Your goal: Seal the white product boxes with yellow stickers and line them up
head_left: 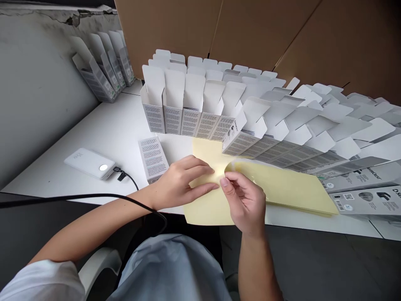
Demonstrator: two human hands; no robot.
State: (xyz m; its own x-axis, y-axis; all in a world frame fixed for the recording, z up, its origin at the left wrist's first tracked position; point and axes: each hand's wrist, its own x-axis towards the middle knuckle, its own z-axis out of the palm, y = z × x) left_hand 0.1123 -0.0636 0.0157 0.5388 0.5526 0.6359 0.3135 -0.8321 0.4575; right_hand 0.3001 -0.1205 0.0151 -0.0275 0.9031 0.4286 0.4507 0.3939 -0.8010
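A pale yellow backing sheet lies at the front edge of the white table, with a second yellow sheet under it. My left hand rests on the sheet's left end, fingers pressed down flat on it. My right hand pinches the curled-up edge of the sheet, or a clear sticker on it, between thumb and forefinger; I cannot tell which. A closed white box lies flat just left of my left hand.
Several open white cartons stand in rows behind the sheet and lean over to the right. More cartons stand at the far left wall. A white power bank with a black cable lies left. Brown cardboard stands behind.
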